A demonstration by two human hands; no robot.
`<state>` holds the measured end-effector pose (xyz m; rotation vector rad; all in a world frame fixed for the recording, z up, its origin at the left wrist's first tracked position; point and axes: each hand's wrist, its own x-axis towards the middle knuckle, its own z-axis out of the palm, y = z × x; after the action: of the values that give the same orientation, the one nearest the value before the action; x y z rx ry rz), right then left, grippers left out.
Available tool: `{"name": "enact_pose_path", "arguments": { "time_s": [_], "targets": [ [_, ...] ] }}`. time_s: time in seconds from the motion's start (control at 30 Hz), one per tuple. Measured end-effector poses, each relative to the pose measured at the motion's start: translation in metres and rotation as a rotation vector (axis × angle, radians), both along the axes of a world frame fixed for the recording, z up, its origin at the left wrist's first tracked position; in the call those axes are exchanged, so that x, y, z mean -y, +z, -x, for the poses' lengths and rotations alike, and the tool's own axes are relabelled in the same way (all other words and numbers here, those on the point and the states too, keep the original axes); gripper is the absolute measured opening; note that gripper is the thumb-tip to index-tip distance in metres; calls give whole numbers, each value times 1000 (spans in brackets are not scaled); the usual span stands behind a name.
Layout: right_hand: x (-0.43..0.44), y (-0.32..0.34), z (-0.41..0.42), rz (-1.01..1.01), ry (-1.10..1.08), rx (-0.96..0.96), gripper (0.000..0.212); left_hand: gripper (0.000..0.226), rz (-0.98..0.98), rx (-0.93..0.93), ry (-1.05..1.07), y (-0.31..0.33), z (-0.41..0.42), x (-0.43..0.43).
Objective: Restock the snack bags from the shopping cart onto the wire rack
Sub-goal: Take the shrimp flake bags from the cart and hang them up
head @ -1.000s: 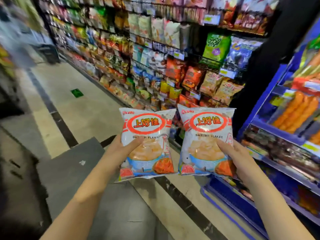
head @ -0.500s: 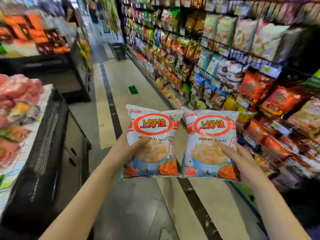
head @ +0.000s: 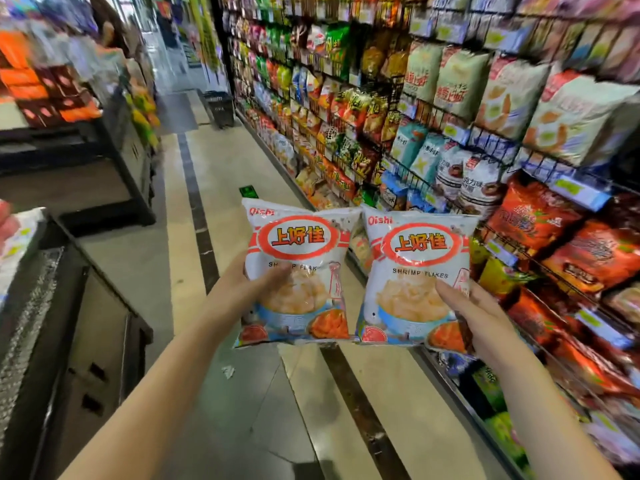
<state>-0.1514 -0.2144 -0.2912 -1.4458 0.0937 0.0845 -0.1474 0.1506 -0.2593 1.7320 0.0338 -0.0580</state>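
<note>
Beside wire rack [head: 420, 110] | left hand [head: 239, 289] grips left snack bag [head: 298, 258] | right hand [head: 481, 317] grips right snack bag [head: 415, 271]

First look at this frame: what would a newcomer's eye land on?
Two matching white shrimp-flake bags dominate the centre, upright and side by side: the left bag gripped by the left hand, the right bag by the right hand. Along the right, the wire rack, crammed with colourful snack packets, stretches into the distance.

The left bag [head: 298, 271] and right bag [head: 419, 275], white shrimp flakes, are held upright beside the wire rack [head: 415, 174].
</note>
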Motion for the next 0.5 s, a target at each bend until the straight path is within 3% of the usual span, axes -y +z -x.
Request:
{"name": "enact_pose_path", "arguments": {
  "time_s": [0.17,0.27,0.5],
  "targets": [
    [2,1,-49,48,-84,36,41,42,11,3,-103,-2,-89,8],
    [0,3,-76,83,-191,44,40,53,31,12,-189,-5,-151,16],
    [-6,20,-132,98,-476,36,42,41,104,12,-465,10,-292,49]
  ]
}}
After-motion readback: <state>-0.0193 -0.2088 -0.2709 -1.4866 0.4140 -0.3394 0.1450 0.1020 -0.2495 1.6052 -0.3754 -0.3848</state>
